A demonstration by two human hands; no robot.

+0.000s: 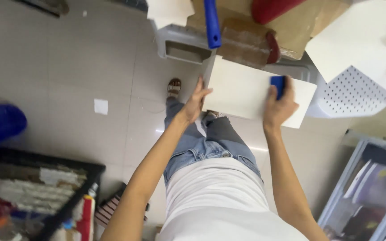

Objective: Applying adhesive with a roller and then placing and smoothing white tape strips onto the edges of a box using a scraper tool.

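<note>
A cream-white rectangular sheet (242,89) is held out in front of me above my knees. My left hand (196,101) grips its left edge, thumb on top. My right hand (279,107) presses a small blue block (277,85) onto the sheet near its right end. I am in blue jeans and a white shirt, with a sandalled foot (174,87) on the tiled floor below.
A white plastic stool (182,44) holds brown cardboard (246,40), a blue handle (211,22) and a red object (271,9). More cream sheets (358,40) and a perforated white seat (349,93) lie right. A black crate (36,192) stands lower left, a metal-framed box (371,187) lower right.
</note>
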